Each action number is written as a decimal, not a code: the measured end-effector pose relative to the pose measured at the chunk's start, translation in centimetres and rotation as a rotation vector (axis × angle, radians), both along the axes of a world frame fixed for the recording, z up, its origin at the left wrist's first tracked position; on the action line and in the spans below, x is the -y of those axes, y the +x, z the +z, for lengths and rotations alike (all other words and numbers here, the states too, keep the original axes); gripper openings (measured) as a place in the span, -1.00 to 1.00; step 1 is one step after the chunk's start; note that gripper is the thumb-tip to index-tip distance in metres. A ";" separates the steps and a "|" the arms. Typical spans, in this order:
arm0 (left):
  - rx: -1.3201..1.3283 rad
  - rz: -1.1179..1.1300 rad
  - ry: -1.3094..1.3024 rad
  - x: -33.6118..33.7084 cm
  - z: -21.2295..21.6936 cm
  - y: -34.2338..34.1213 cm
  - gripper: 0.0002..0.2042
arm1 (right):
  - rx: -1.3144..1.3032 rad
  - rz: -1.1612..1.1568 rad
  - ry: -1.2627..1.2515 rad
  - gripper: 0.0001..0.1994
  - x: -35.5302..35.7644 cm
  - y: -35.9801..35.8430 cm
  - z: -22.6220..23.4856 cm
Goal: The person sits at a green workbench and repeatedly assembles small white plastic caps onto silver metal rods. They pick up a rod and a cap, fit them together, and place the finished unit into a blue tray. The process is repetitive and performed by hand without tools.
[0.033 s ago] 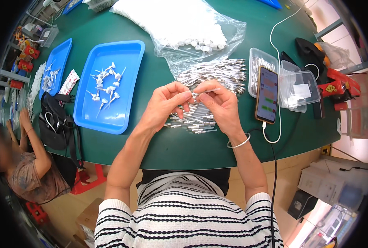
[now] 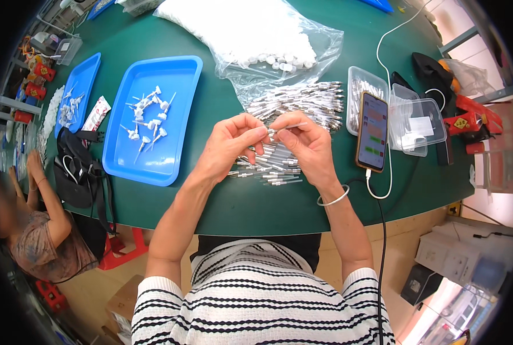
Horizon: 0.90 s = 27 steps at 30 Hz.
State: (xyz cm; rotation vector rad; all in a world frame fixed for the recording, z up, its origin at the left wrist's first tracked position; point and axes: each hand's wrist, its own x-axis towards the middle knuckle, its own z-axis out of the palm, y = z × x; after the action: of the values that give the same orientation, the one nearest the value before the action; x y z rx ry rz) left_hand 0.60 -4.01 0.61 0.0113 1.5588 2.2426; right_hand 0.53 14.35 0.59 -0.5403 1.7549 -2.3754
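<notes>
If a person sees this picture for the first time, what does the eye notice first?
First, the two hands at the centre: the left hand and right hand together pinch a thin clear tube above a pile of similar tubes on the green table. To the left lies a bright blue tray with small white parts, and behind the pile a clear bag of white caps.
</notes>
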 end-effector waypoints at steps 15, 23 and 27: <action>0.001 0.052 -0.051 0.7 0.0 -0.3 -0.87 | 0.008 -0.050 0.072 -0.90 -0.3 0.1 -0.1; 0.065 0.091 0.104 -1.1 0.2 0.6 -0.85 | 0.029 -0.168 -0.123 -0.88 0.1 0.1 -0.3; 0.050 0.115 0.127 -1.0 -0.1 0.7 -0.84 | 0.013 -0.160 -0.129 -0.87 0.4 0.2 -0.7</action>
State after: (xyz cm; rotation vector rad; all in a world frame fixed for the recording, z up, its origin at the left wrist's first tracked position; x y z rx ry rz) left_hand 1.30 -2.98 0.54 -0.1004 1.4226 2.4085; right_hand 0.68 13.98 -0.10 -0.4132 1.7081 -2.6078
